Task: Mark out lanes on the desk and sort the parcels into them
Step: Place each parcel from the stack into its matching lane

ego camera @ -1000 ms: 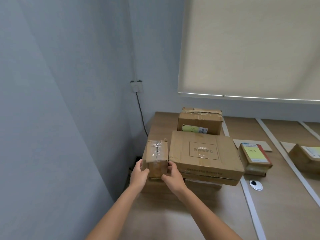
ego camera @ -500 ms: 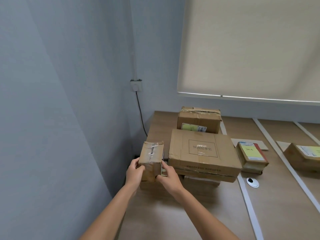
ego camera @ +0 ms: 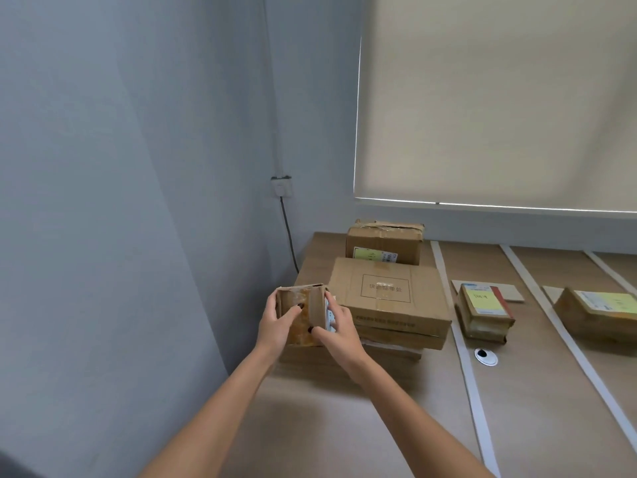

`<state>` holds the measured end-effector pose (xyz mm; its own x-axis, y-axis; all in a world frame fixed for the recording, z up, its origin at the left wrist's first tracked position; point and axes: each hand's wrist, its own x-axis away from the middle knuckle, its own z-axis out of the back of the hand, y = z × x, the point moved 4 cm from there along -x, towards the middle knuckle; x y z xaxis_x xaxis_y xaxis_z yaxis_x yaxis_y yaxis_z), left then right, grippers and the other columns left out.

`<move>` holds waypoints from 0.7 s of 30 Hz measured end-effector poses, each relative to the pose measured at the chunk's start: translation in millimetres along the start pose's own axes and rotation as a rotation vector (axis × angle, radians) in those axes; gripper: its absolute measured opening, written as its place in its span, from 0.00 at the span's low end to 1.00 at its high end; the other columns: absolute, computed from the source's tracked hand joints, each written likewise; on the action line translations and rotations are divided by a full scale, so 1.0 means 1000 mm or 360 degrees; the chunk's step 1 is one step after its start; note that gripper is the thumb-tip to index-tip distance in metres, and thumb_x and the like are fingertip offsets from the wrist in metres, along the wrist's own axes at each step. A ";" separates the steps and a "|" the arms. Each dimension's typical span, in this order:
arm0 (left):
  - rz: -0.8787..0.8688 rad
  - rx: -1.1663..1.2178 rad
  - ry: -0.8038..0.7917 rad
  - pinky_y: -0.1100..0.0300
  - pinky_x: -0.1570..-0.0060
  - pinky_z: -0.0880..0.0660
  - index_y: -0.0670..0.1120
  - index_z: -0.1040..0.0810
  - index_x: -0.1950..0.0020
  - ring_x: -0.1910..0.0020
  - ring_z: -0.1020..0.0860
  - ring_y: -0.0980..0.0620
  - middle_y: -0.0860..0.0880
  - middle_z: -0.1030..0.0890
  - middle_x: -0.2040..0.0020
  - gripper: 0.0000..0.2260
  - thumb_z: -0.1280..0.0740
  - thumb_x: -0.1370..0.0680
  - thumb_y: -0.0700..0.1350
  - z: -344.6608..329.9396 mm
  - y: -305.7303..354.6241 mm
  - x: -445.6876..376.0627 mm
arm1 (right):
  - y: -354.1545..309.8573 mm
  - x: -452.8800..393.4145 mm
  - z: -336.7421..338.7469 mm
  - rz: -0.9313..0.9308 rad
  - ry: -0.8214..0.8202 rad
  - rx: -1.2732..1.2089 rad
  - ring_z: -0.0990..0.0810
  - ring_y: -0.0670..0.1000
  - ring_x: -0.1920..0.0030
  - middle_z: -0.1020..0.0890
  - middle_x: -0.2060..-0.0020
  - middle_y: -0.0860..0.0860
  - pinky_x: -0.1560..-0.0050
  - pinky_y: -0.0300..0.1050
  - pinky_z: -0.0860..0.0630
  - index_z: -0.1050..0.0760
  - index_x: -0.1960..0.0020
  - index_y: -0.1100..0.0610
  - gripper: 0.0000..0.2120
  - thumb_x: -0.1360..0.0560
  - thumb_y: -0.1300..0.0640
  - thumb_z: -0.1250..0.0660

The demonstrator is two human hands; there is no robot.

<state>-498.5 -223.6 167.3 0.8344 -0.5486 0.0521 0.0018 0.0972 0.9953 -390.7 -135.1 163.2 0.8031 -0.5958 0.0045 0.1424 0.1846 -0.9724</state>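
- The lanes were already marked: white tape strips (ego camera: 472, 384) ran front to back across the desk (ego camera: 537, 401), at least three of them in view, so I judged that half of the job done.
- Some parcels already lay in lanes: a small labelled parcel (ego camera: 484, 313) sat between the first two strips, and a wider one with a yellow label (ego camera: 599, 313) sat in the next lane to the right.
- The leftmost lane held the rest: a large flat box (ego camera: 389, 294) stacked on other cartons, and a taped box (ego camera: 384, 244) behind it near the wall. I could not tell whether these were sorted or still waiting.
- I held a small brown parcel (ego camera: 300, 313) off the desk, tilted, just left of the flat box.
- My left hand (ego camera: 275, 326) clasped its left side, thumb across the near face.
- My right hand (ego camera: 336, 331) gripped its right side, where a printed label showed.
- Judging by that, this parcel still needed a lane, and possibly the stacked ones too.
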 end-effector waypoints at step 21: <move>-0.0080 -0.0133 -0.0249 0.62 0.47 0.31 0.50 0.34 0.32 0.38 0.28 0.52 0.47 0.27 0.32 0.21 0.34 0.23 0.49 -0.193 0.028 0.148 | 0.040 0.153 0.206 -0.0008 0.0334 -0.0283 0.21 0.48 0.46 0.19 0.46 0.48 0.49 0.40 0.22 0.26 0.39 0.48 0.19 0.27 0.62 0.35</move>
<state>-268.5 -141.5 187.1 0.7362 -0.6765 0.0213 0.0924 0.1316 0.9870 -142.7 -57.7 173.5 0.6623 -0.7489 -0.0209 0.0276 0.0523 -0.9983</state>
